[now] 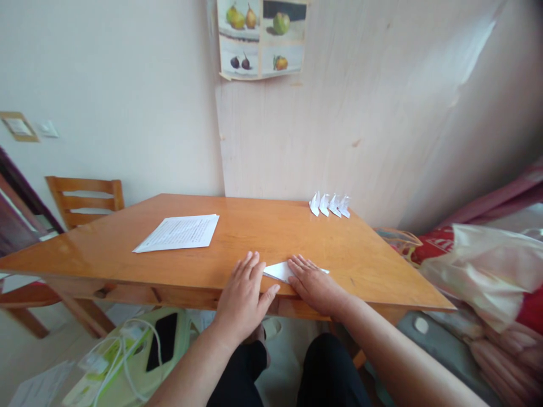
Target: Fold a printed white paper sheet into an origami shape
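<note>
A narrow piece of folded white paper (pixel 278 271) lies near the front edge of the wooden table (pixel 254 226). My right hand (pixel 311 282) rests flat over its right part, fingers stretched out, and a thin tip of the paper shows beyond them. Just left of the paper is my left hand (pixel 246 288), palm down with the thumb spread; its fingertips are at the paper's left tip, and whether they touch it I cannot tell. The middle of the paper is hidden under my right hand.
Several folded paper figures (pixel 330 204) stand in a row at the far right corner. A stack of printed sheets (pixel 180 233) lies on the left. A chair (pixel 87 198) is behind the left end. Below, a phone (pixel 162 341) and cables lie on a green stool (pixel 178 322). Bags (pixel 479 271) crowd the right.
</note>
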Tool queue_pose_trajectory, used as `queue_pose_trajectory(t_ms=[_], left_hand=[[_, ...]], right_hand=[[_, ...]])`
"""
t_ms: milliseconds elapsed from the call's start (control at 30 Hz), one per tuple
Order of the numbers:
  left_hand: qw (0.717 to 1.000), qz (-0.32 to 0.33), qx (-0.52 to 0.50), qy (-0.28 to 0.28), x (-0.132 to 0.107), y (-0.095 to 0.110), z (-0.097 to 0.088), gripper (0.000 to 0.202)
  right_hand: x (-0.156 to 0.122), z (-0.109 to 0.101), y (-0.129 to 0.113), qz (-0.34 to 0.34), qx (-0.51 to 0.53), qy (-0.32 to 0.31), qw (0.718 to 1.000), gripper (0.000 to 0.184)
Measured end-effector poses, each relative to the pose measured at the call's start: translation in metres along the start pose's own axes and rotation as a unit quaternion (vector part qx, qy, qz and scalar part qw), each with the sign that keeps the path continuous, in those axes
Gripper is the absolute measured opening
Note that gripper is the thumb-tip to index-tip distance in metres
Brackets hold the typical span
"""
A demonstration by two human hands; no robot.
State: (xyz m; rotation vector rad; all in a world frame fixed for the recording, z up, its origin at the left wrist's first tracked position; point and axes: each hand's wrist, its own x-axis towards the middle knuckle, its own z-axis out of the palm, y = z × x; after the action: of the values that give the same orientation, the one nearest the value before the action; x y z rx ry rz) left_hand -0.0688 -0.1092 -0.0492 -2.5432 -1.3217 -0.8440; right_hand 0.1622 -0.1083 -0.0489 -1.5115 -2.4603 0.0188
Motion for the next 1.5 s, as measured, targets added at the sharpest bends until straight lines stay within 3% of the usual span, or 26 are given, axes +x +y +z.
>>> queue_pose_trajectory(t_ms=[167, 367, 767, 1200, 1500], left_hand=[[0.994, 0.064, -0.055, -0.071, 0.025, 0.023, 0.013, 0.047], [0.990, 0.033, -0.046, -0.127, 0.033, 0.026, 0.021, 0.049], [0.989, 0.046, -0.045, -0.130, 0.031, 0.022, 0.023, 0.048], [0.990, 0.081, -0.010, -0.112, 0.026, 0.026, 0.017, 0.045], [0.991, 0.079, -0.016, -0.108, 0.025, 0.021, 0.024, 0.047]], right_hand=[[0.001, 0.001, 0.001, -0.001, 0.007, 0.000, 1.000, 0.051], [0.001, -0.002, -0.003, 0.013, -0.001, -0.004, 1.000, 0.054], [-0.005, -0.008, -0.004, 0.030, -0.038, -0.011, 0.999, 0.056], [-0.032, -0.022, 0.001, 0.074, -0.071, -0.014, 0.995, 0.061], [-0.053, -0.026, 0.009, 0.112, -0.074, 0.008, 0.991, 0.067]])
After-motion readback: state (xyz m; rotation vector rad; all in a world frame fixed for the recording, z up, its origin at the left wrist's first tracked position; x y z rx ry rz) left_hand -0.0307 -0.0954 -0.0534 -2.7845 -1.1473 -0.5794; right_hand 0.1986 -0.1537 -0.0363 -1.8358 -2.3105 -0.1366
